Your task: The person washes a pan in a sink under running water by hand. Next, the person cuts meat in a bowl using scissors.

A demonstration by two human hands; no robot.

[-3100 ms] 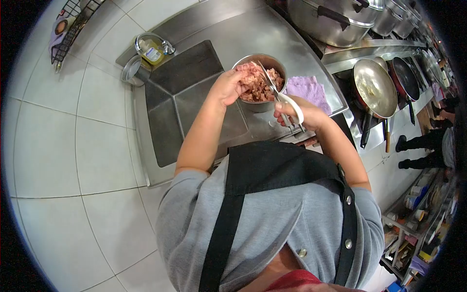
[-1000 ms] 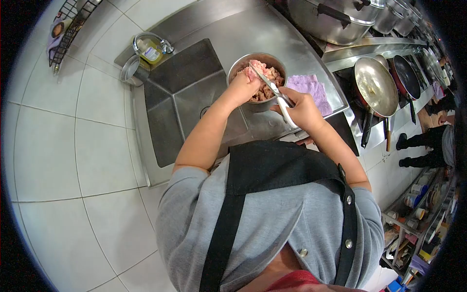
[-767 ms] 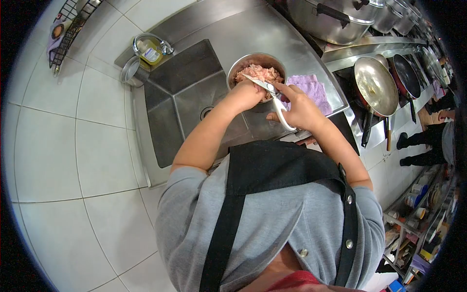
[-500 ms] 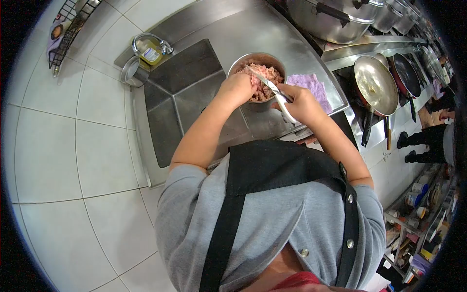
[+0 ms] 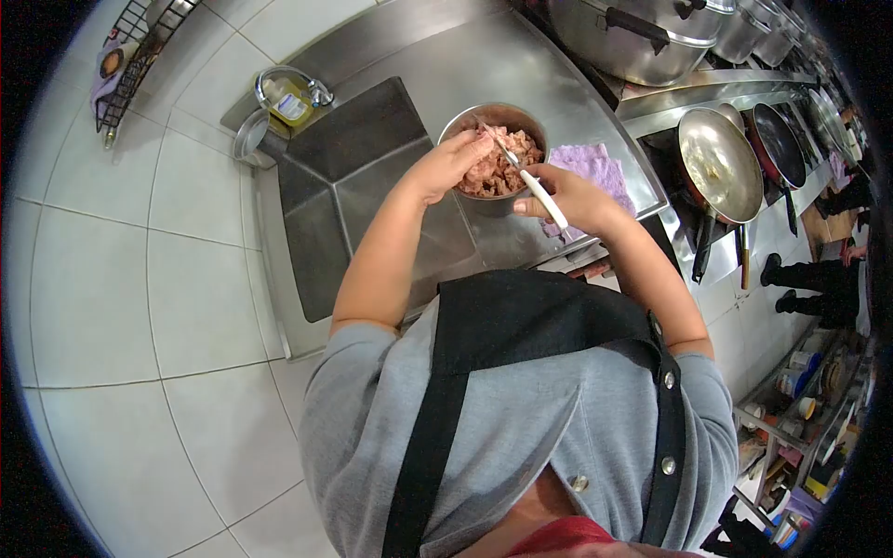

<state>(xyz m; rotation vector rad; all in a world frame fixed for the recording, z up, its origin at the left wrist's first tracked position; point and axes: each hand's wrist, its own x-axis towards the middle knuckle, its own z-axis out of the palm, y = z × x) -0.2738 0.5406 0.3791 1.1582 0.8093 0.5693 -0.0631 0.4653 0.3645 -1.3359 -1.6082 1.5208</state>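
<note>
A round metal pot (image 5: 450, 119) stands on the steel counter beside the sink, with pieces of raw pink meat (image 5: 507, 175) in it. My left hand (image 5: 445, 169) reaches over the pot's left side, its fingers closed on some of the meat; the fingertips are partly hidden. White-handled scissors (image 5: 539, 193) are gripped in my right hand (image 5: 575, 201) at the pot's right side. Their blades point into the pot, among the meat by my left fingers. A purple cloth (image 5: 595, 170) lies on the counter just beyond my right hand.
To the left is the steel sink (image 5: 372, 130), with a faucet (image 5: 319, 93), a yellow liquid bottle (image 5: 290, 107) and a metal container (image 5: 253, 138) behind it. Pans (image 5: 716, 167) sit on the stove at right, near large pots (image 5: 642, 42). Another person (image 5: 819, 284) stands far right.
My left hand has shifted slightly left and opened out from a tighter fist. The scissors have turned in my right hand, and their handles now look closer together.
</note>
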